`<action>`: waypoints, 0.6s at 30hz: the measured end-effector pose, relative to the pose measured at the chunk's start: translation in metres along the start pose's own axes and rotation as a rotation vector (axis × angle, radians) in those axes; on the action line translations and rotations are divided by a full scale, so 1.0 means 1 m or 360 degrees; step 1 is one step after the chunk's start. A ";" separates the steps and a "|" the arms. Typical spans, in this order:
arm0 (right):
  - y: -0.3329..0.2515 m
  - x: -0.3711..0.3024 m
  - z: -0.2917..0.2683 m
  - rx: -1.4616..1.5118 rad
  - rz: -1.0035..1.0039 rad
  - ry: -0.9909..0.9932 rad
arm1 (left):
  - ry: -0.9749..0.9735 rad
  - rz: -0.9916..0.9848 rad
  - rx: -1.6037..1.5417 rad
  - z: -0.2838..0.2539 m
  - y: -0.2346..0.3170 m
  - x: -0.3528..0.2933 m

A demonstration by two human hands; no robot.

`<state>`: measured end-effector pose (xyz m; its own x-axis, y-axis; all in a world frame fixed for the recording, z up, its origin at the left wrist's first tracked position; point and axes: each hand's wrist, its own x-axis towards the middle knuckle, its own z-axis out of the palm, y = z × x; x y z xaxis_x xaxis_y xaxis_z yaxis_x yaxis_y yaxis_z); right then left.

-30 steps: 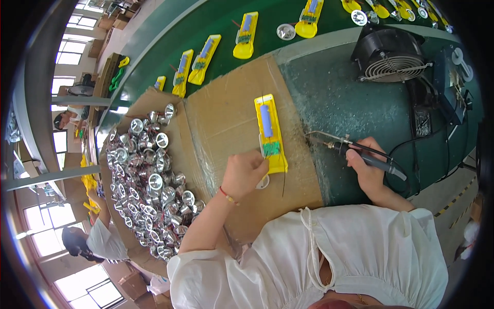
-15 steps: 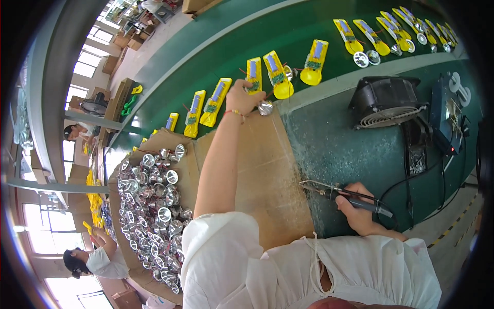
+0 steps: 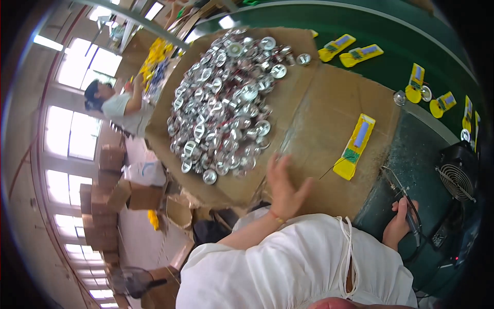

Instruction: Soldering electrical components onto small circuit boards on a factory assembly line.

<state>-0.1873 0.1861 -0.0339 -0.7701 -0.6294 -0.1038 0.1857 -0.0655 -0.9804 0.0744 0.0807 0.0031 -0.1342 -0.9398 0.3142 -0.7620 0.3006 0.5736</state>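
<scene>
Hands and bench as I see them in the head view, near to far. Nearest, the left hand (image 3: 285,188), blurred, is spread wide with the thumb apart and grips nothing that I can see; it lies over the near part of the brown cardboard sheet (image 3: 329,108), though I cannot tell whether it touches. The right hand (image 3: 398,222) is closed around the handle of a soldering iron (image 3: 411,222), whose thin tip points up and to the left above the green bench (image 3: 419,141). Between the hands and a little beyond them, the yellow housing (image 3: 354,148) lies slantwise on the sheet, carrying a lilac cylindrical cell (image 3: 362,134) and a green circuit board (image 3: 351,155); a dark wire (image 3: 330,171) runs from the board toward the left hand. Farther left I note a heap of silver reflectors (image 3: 221,110) on cardboard; to the right, a black fan (image 3: 457,177) with a wire guard. Beyond runs a green belt (image 3: 396,36) bearing more yellow housings (image 3: 337,47). In the left background: a co-worker (image 3: 122,107) in white, near a pile of yellow parts (image 3: 156,54), with stacked cartons (image 3: 104,206) and bright windows (image 3: 67,136).
</scene>
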 end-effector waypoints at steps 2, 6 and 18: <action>0.001 0.000 0.001 -0.0006 -0.0049 -0.0020 | 0.0297 -0.0247 -0.0015 -0.023 -0.030 -0.024; 0.013 -0.001 -0.002 0.0057 -0.0089 -0.0086 | 0.1046 -0.1003 -0.0362 -0.036 -0.079 -0.020; 0.014 0.002 -0.015 0.0312 -0.0089 -0.0162 | 0.1428 -0.1130 -0.0161 -0.028 -0.136 0.114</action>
<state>-0.1952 0.1952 -0.0499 -0.7187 -0.6950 -0.0232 0.2671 -0.2452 -0.9319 0.1802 -0.0626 -0.0179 0.8360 -0.4607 0.2981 -0.4253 -0.2008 0.8825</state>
